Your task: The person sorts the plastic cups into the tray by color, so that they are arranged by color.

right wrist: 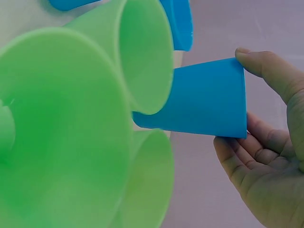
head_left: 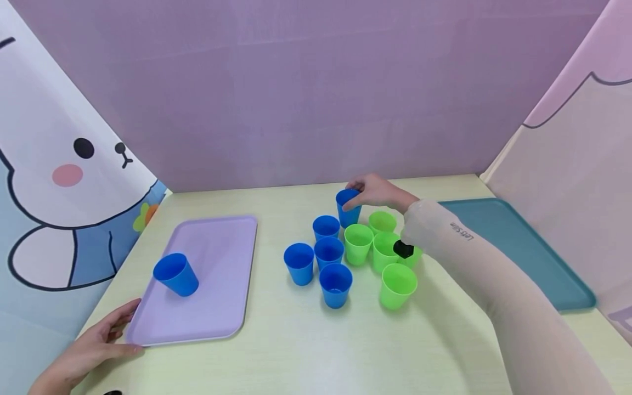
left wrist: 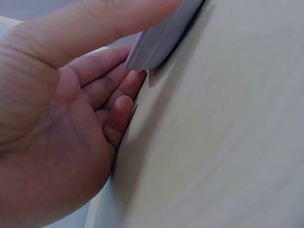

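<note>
At the back of the cup group, my right hand (head_left: 377, 192) pinches a blue cup (head_left: 349, 211) by its rim, thumb on one side and fingers on the other. The right wrist view shows that cup beyond large green cups (right wrist: 61, 128). My left hand (head_left: 96, 345) holds the near left corner of the purple tray (head_left: 217, 318), the thumb along the front edge and fingers at the left side. A single blue cup (head_left: 178, 277) is on this tray. Several other blue cups (head_left: 299, 266) stand beside several green cups (head_left: 397, 288) mid-table, one green cup partly hidden by the right wrist.
A teal tray (head_left: 538, 274) lies at the right of the table, partly behind the right sleeve (head_left: 484, 269). A purple backdrop (head_left: 316, 109) rises at the table's back edge, with printed cloth panels (head_left: 59, 247) on both sides.
</note>
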`<state>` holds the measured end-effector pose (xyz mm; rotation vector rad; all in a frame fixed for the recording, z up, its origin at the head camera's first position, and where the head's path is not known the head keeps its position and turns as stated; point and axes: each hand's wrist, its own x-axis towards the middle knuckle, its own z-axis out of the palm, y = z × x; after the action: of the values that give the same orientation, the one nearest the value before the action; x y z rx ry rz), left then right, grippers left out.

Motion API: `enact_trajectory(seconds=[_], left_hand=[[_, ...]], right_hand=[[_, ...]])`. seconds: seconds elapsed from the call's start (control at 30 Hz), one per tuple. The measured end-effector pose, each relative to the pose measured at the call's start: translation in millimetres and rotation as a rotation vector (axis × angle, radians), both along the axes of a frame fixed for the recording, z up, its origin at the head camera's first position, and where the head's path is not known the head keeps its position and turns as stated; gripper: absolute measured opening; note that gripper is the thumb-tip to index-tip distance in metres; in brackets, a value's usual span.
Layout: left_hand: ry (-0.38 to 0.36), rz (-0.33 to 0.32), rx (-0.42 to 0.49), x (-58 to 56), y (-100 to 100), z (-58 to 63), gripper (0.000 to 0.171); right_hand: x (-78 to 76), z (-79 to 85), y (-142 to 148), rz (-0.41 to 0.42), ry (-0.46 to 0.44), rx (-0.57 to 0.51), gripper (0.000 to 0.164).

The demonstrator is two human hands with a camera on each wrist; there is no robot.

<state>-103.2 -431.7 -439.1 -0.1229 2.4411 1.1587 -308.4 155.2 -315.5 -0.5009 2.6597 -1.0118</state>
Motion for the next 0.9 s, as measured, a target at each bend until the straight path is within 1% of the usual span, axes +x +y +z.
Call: enact_trajectory(seconds=[0.13,0.33,0.5,0.67,0.9], left_hand=[[0.006,-0.006,-0.009,0.8,-0.4,0.4,0.102],[-0.006,0.008,0.005,1.5,0.5,0.9,0.103],[-0.004,0.001,-0.014,1.8,1.4,1.3,0.101],[-0.006,0.010,-0.019,1.3,2.0,0.6,0.102],[-0.005,0.005,-0.023,-0.1,1.1,-0.7,0.101]], right_hand=[[-0.8,5.2,-3.2,-0.013,0.000,-0.011,0.064],[-2.7,13.2,-9.0,-0.014,0.014,-0.039,0.058],[-2.1,25.6,-16.9,-0.008,0.037,-0.049,0.057],[-1.0,38.3,-26.8,0.002,0.062,-0.063,0.056],[-1.7,45.2,-41.3,0.012,0.055,-0.086,0.056]])
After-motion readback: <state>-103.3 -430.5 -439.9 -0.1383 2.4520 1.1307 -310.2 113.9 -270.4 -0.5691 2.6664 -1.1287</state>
